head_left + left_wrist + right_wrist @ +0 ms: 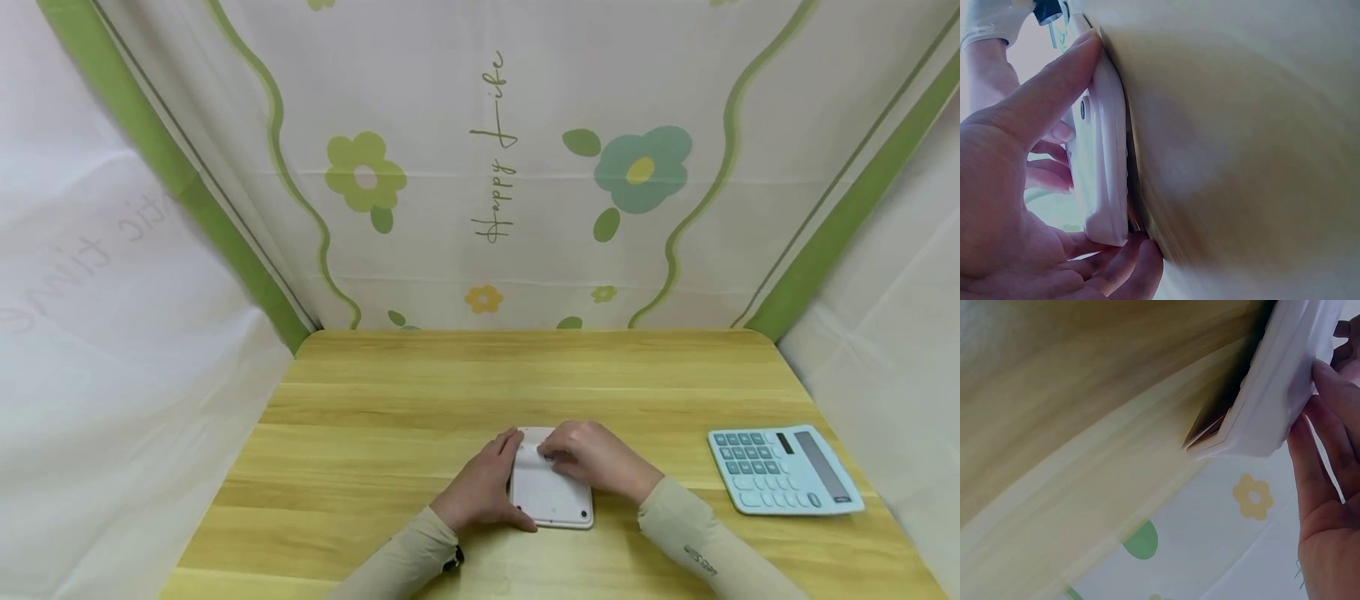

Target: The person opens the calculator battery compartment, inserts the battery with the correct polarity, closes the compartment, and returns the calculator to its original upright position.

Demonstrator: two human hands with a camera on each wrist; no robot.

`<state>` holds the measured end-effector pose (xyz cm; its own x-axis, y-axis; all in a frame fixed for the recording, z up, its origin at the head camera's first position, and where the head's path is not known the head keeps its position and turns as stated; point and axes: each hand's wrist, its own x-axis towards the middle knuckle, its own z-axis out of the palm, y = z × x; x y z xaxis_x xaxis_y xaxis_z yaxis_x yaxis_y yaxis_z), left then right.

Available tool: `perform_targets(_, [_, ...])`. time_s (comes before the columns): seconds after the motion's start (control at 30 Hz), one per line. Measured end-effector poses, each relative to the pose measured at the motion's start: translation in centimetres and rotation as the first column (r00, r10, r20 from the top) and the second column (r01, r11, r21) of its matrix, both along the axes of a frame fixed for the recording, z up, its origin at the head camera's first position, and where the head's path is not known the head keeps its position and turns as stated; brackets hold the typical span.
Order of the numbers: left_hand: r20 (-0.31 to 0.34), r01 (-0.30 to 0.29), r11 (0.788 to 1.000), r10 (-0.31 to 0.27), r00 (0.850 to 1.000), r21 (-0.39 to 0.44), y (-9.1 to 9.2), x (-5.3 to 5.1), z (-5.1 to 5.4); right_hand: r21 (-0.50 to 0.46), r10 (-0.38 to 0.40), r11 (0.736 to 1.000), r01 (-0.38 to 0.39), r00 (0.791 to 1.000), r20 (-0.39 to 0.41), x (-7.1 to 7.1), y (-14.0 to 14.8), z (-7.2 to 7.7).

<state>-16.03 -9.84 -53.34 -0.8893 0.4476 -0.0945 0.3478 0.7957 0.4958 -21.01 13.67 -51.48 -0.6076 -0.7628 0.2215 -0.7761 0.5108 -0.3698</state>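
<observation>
A white calculator [551, 498] lies face down on the wooden table, its plain back and small dark corner holes upward. My left hand [483, 492] grips its left side, the thumb at the near edge and the fingers at the far end. The left wrist view shows this hand [1035, 181] spanning the wedge-shaped case [1104, 156]. My right hand [592, 457] has its fingers bent over the far part of the back. A small dark spot shows by its fingertips; whether they pinch anything is hidden. In the right wrist view, these fingers [1329, 425] touch the case.
A light blue calculator [768, 479] lies face up near the table's right edge. The wooden table [405, 392] has rounded far corners. A flowered white curtain [427, 250] hangs behind it, with pale cloth on both sides.
</observation>
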Motion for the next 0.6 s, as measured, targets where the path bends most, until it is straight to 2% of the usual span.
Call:
perform_targets(0.13, [0.006,-0.002,1.0,0.002,1.0,-0.007,0.0,-0.1,-0.2,-0.018,-0.006,1.0,0.006,1.0,-0.015,0.1,0.0,-0.2])
perform_targets(0.23, [0.007,-0.005,1.0,0.005,1.0,-0.008,0.0,-0.1,-0.3,-0.02,-0.021,1.0,0.021,1.0,0.003,0.1,0.1,-0.3])
perform_targets(0.37, [0.002,-0.008,1.0,0.008,1.0,-0.004,0.1,-0.1,-0.5,-0.022,-0.059,0.998,0.06,0.998,0.023,0.2,0.4,-0.3])
perform_targets(0.6, [-0.012,-0.011,1.0,0.011,1.0,-0.021,0.1,-0.3,-0.4,0.013,-0.146,0.989,0.146,0.989,-0.019,0.4,1.6,-0.2])
